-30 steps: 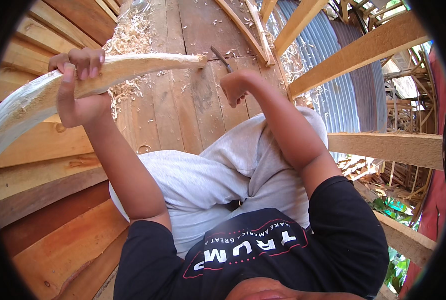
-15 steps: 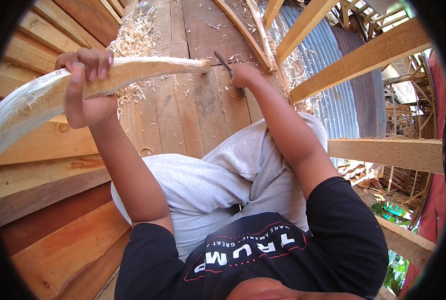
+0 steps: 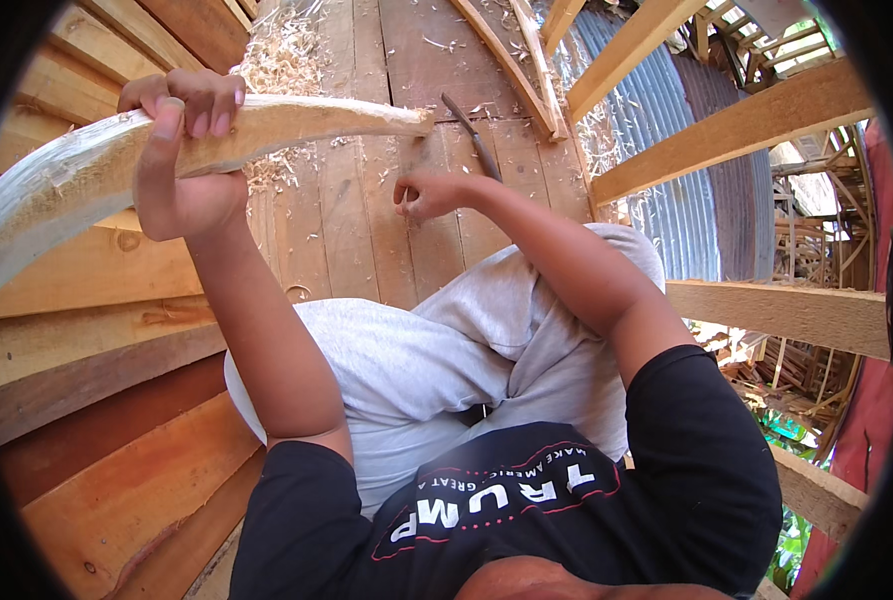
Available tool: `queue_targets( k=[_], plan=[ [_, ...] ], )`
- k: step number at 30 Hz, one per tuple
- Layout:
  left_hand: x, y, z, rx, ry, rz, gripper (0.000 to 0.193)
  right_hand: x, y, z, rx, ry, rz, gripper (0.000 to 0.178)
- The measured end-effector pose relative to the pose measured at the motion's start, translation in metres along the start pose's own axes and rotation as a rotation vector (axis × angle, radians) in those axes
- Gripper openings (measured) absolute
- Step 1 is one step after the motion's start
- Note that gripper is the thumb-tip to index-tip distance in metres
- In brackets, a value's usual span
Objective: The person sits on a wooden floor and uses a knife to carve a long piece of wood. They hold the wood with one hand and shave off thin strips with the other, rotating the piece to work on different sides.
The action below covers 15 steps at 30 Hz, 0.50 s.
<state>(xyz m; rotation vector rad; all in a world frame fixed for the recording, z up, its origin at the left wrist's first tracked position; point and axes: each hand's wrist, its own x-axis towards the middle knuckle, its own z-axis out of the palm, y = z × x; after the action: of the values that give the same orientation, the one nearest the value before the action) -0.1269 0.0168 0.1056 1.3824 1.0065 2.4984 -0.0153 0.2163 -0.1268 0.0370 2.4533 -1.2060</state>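
A long curved piece of pale, shaved wood [image 3: 301,128] runs from the left rim toward the middle, its narrow end above the floor. My left hand [image 3: 191,150] is shut around it, thumb on the near side and fingers over the far side. A slim dark tool, like a narrow knife [image 3: 473,135], lies on the floorboards just beyond my right wrist. My right hand [image 3: 431,196] is apart from both, its fingers loosely curled with a gap at the thumb and nothing visible in them.
Wood shavings [image 3: 284,60] heap on the plank floor [image 3: 351,230]. Stacked boards [image 3: 96,275] line the left side. Thin wooden strips [image 3: 511,70] lie at the far right of the floor. Beyond them are a wooden railing [image 3: 726,130] and corrugated metal sheets [image 3: 656,150]. My legs [image 3: 386,350] are folded in front.
My right hand has let go of the dark tool and moved left and nearer to me. The tool now lies on the floor. My left hand still grips the curved wood.
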Motion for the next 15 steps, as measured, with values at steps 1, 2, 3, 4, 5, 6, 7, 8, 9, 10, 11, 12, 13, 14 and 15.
queue_targets(
  k=[1, 2, 3, 4, 5, 6, 7, 8, 9, 10, 11, 12, 13, 14, 15],
  plan=[
    [-0.001, 0.000, -0.001, 0.004, 0.002, 0.001, 0.016, -0.001, -0.002, -0.001, 0.121, -0.221, 0.128, 0.033],
    [-0.002, 0.000, -0.002, 0.008, 0.003, 0.003, 0.016, -0.005, -0.006, 0.000, 0.242, -0.442, 0.256, 0.033],
    [-0.001, 0.001, -0.002, 0.010, 0.001, 0.004, 0.016, -0.009, -0.007, 0.003, 0.364, -0.658, 0.385, 0.033],
    [-0.001, 0.001, -0.003, 0.007, 0.000, 0.004, 0.016, -0.017, -0.010, 0.011, 0.358, -0.848, 0.416, 0.034],
    [-0.001, 0.001, -0.004, 0.004, 0.000, 0.005, 0.016, -0.015, -0.011, 0.011, 0.267, -0.753, 0.355, 0.035],
    [-0.001, 0.001, -0.004, -0.002, -0.004, 0.002, 0.016, -0.012, -0.011, 0.012, 0.182, -0.653, 0.296, 0.036],
    [0.001, -0.002, 0.001, -0.009, -0.007, 0.000, 0.016, -0.011, -0.006, 0.013, 0.101, -0.546, 0.245, 0.037],
    [0.004, -0.004, 0.007, -0.016, -0.011, -0.002, 0.016, 0.001, 0.017, 0.023, -0.037, -0.015, 0.025, 0.038],
    [0.000, -0.002, 0.004, 0.003, 0.006, -0.001, 0.016, 0.006, 0.004, 0.020, 0.105, -0.089, 0.078, 0.039],
    [-0.003, 0.001, -0.002, 0.013, 0.013, 0.000, 0.016, 0.006, -0.022, 0.006, 0.242, -0.164, 0.134, 0.040],
    [-0.004, 0.003, -0.005, 0.017, 0.010, 0.004, 0.016, 0.004, -0.037, -0.003, 0.377, -0.229, 0.193, 0.042],
    [-0.002, 0.002, -0.005, 0.010, -0.001, 0.005, 0.016, -0.003, -0.038, 0.002, 0.477, -0.404, 0.253, 0.047],
    [-0.001, 0.001, -0.003, -0.006, -0.003, 0.001, 0.016, -0.006, -0.032, 0.013, 0.414, -0.557, 0.250, 0.049],
    [0.000, -0.001, 0.000, -0.022, -0.005, -0.002, 0.016, -0.009, -0.025, 0.027, 0.348, -0.710, 0.247, 0.050],
    [-0.001, -0.001, -0.001, -0.030, -0.001, -0.007, 0.016, -0.009, -0.025, 0.034, 0.279, -0.870, 0.238, 0.051]
  ],
)
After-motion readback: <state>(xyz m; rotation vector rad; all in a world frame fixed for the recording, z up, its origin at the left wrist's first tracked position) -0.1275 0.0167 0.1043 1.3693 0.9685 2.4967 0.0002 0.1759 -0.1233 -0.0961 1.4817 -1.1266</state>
